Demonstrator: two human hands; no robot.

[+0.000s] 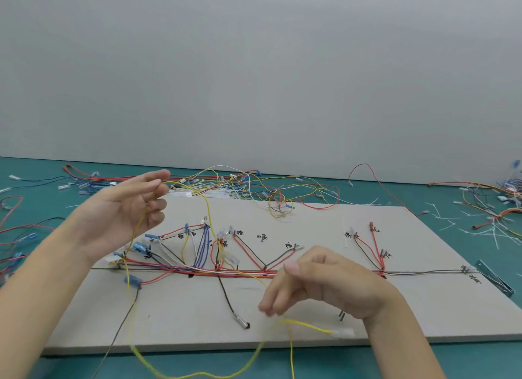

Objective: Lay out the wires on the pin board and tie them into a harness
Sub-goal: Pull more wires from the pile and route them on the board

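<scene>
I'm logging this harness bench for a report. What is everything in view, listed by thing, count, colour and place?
pin board: one, pale grey, centre of the table.
routed wires: many, mostly red, also black, white, blue, yellow, along the board's line with branches up to pins.
yellow wire: one, loose, looping off the board's near edge.
loose wire pile: many, mixed colours, behind the board.
cable ties: several, white, right of the board.
table: one, teal.
wall: pale grey, behind.
left hand: raised, pinching the yellow wire.
right hand: over the board, fingers loosely curled.
</scene>
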